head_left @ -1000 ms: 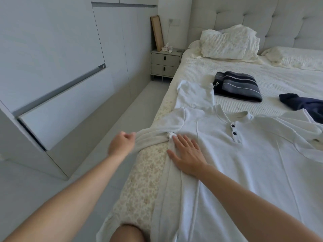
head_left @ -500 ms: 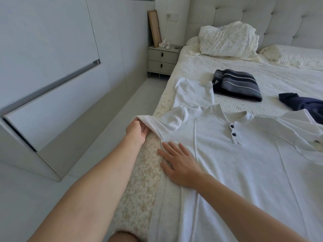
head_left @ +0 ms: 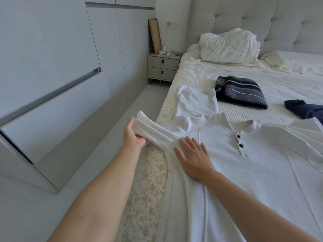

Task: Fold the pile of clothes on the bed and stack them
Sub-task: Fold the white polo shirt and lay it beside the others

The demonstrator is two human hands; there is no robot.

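A big white polo shirt with two dark buttons [head_left: 244,172] lies flat on the bed with the cream bumpy cover [head_left: 262,79], filling the lower right of the frame. The left hand [head_left: 133,135], in the middle left of the frame, grips the shirt's white sleeve, with its fingers curled round the bunched cloth. The sleeve sticks out past the edge of the bed, over the pale floor [head_left: 108,137]. The right hand [head_left: 194,158] lies open and flat on the shirt, just beside the sleeve, with its fingers spread.

Just above the shirt's collar, a small folded white top [head_left: 197,102] sits on the bed. Beside it, to the right, is a folded dark top with grey stripes [head_left: 243,93]. A dark blue cloth [head_left: 304,110] lies loose at the right edge of the frame. White pillows [head_left: 229,46] rest against the padded grey headboard [head_left: 244,16] in the upper right. A small grey nightstand with two drawers [head_left: 163,67] stands beside the bed.
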